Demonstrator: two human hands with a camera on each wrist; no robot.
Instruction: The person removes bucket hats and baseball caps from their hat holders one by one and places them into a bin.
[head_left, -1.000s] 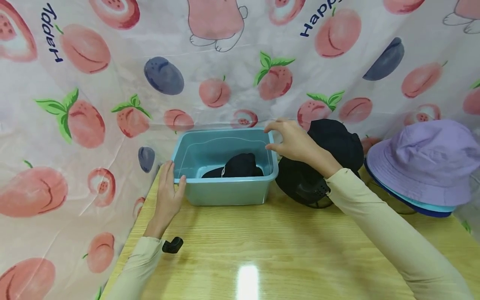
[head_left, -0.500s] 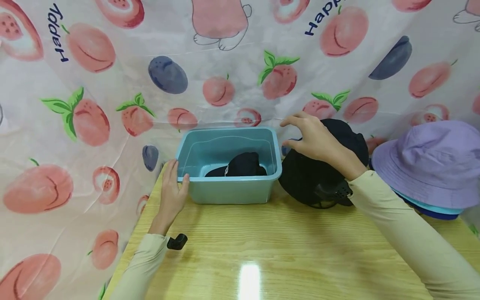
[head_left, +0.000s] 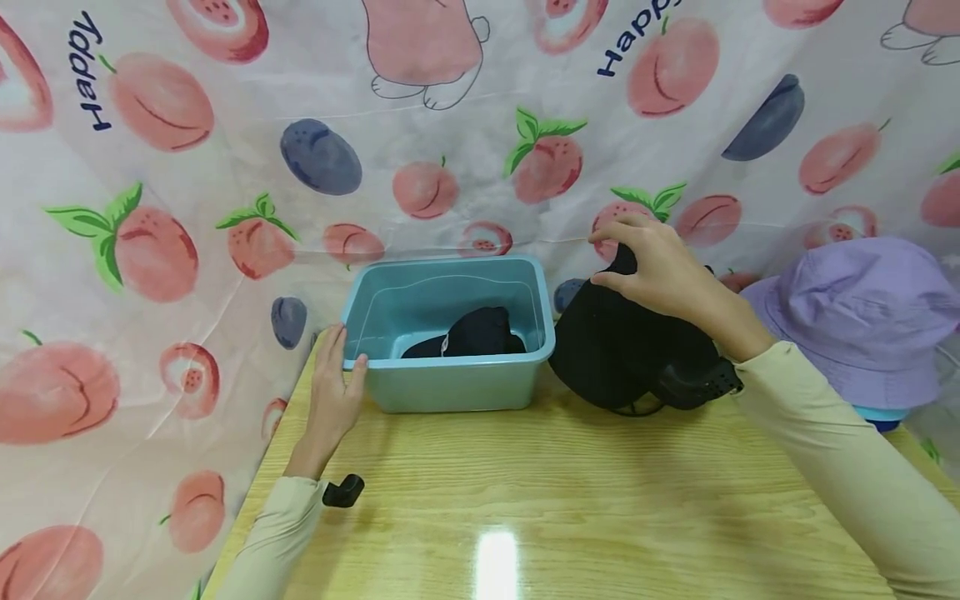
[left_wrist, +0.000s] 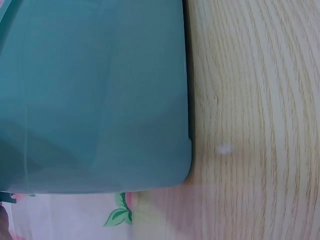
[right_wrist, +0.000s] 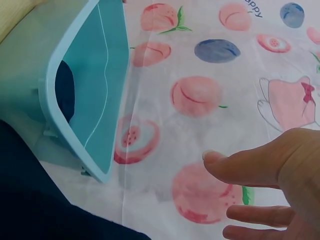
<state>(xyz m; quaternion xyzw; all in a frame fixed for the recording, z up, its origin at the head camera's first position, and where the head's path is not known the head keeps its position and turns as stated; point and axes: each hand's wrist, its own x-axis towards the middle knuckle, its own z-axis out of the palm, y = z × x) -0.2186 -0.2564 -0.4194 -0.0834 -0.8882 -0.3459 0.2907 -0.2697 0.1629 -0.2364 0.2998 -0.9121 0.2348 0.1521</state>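
A light blue plastic bin point(head_left: 450, 388) stands at the back of the table with a black cap point(head_left: 480, 332) lying inside. At its front left corner, my left hand point(head_left: 332, 404) touches the rim with fingers straight. My right hand point(head_left: 667, 267) hovers above a pile of black hats point(head_left: 600, 350) to the right of the bin, holding nothing, thumb and fingers spread apart. In the right wrist view the thumb point(right_wrist: 255, 164) stands off from the fingers, and dark hat fabric point(right_wrist: 40, 195) shows at lower left. My forearm and hand hide part of the pile.
Farther right sits a stack of bucket hats with a purple bucket hat point(head_left: 862, 317) on top and blue brims beneath. A fruit-print cloth point(head_left: 450, 142) hangs behind the wooden table point(head_left: 465, 492). The bin's wall point(left_wrist: 100, 90) fills much of the left wrist view.
My right hand has moved right, from the bin's right rim to over the black hats. My left hand stays at the bin's corner, and the cap inside has not moved.
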